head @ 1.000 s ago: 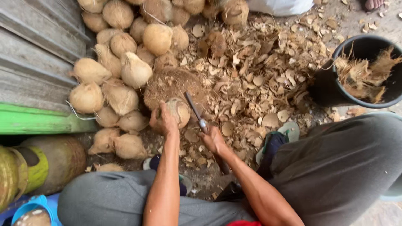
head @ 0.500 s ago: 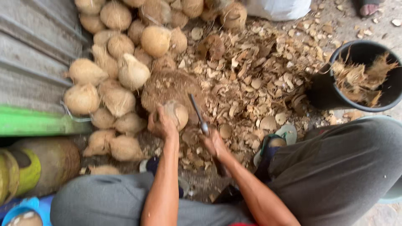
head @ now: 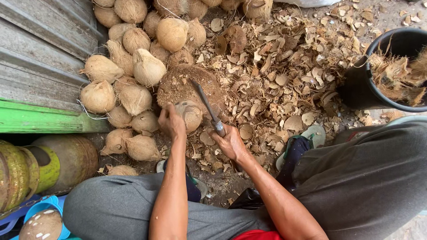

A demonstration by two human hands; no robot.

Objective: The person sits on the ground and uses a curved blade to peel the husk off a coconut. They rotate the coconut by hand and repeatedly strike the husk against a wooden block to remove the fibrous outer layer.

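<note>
outdoors, left hand point(head: 171, 122) gripping coconut point(head: 189, 114) on stump point(head: 178, 86), right hand point(head: 230, 143) clenched on knife point(head: 207, 108), blade toward 11 o'clock, bucket point(head: 356, 89) at 2 o'clock

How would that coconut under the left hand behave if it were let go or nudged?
The coconut is rounded and sits on a domed stump, so it would probably roll off if the left hand released it. Its pared shell looks smooth, so likely slippery. It probably feels hard and fairly heavy.
</note>
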